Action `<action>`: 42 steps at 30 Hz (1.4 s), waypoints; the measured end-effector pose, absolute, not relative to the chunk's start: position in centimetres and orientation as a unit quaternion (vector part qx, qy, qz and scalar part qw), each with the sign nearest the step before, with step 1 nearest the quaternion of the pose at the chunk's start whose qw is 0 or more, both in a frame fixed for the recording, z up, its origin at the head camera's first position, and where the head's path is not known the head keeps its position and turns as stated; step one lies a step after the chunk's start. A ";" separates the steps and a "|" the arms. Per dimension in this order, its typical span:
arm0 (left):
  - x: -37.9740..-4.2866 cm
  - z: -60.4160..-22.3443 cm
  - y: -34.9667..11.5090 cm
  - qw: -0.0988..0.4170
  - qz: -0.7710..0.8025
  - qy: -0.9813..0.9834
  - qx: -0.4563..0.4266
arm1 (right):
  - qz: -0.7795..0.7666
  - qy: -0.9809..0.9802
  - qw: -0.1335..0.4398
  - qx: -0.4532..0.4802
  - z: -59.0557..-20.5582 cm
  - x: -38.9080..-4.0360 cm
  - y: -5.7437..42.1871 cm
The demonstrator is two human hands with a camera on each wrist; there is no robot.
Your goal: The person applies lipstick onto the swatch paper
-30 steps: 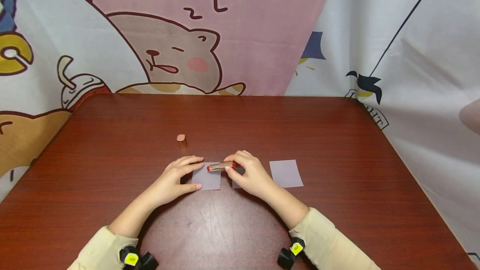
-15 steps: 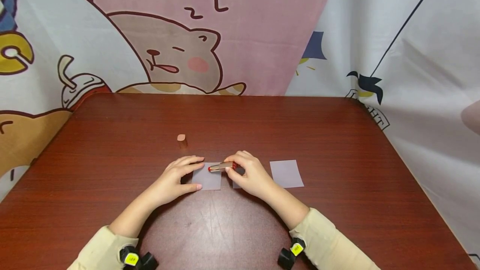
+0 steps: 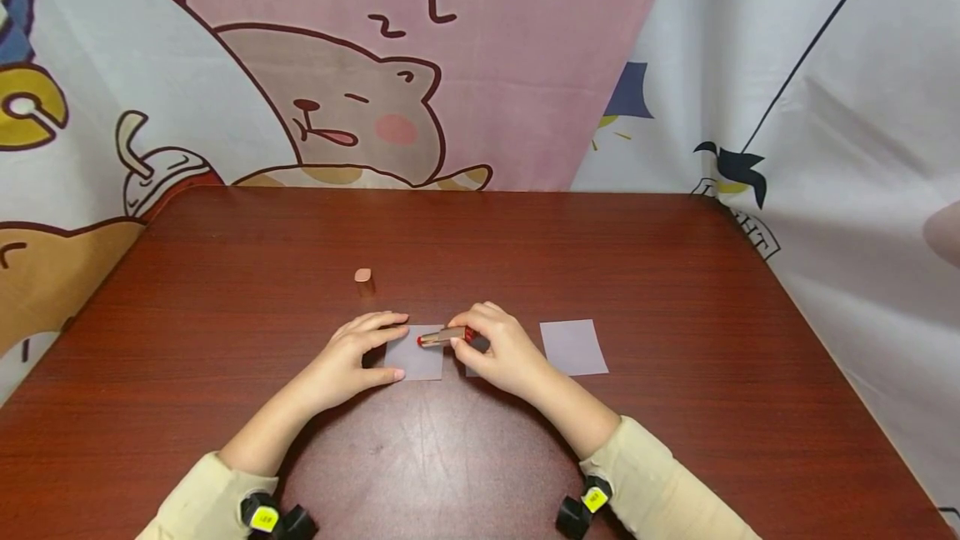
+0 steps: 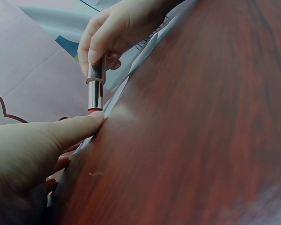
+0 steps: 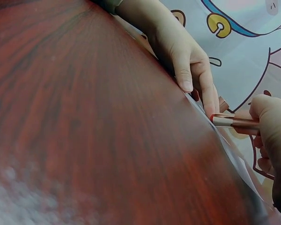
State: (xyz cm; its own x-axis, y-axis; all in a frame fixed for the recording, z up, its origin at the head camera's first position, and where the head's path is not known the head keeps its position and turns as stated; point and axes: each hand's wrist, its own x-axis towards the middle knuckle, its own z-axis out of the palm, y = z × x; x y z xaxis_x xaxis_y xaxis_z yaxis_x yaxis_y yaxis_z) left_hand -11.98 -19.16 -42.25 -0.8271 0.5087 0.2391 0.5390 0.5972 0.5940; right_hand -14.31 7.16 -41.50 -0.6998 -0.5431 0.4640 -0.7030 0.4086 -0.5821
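My right hand (image 3: 501, 348) pinches a lipstick (image 3: 444, 337) with a rose-gold case and a red tip. That tip is right at a small pale square of paper (image 3: 422, 363). Along the left side of this paper rests my left hand (image 3: 348, 363), thumb and fingers spread, fingertips on its edge. In the left wrist view the lipstick (image 4: 96, 91) stands close behind the left thumb. Seen from the right wrist, the red end of the lipstick (image 5: 234, 123) is close to the left fingers. Behind the left hand, the lipstick cap (image 3: 363, 282) stands on the table.
A second paper square (image 3: 472, 372) lies under the right hand, mostly hidden. To the right is a third paper square (image 3: 573, 347). The brown wooden table (image 3: 600, 257) reaches back to a cartoon-printed cloth (image 3: 510, 65).
The lipstick tip has shifted slightly to the right and towards me over the paper. My left hand and the cap have stayed where they were.
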 end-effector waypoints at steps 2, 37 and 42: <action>-12.0 -42.2 -19.2 0.022 -0.341 -0.893 -0.293 | 0.396 -0.832 0.099 0.375 -41.4 -14.3 7.2; -12.0 -42.1 -19.1 0.036 -0.337 -0.892 -0.298 | 0.398 -0.817 0.107 0.404 -41.2 -13.4 7.4; -12.0 -42.1 -19.1 0.035 -0.336 -0.893 -0.298 | 0.419 -0.820 0.101 0.377 -41.2 -13.4 7.5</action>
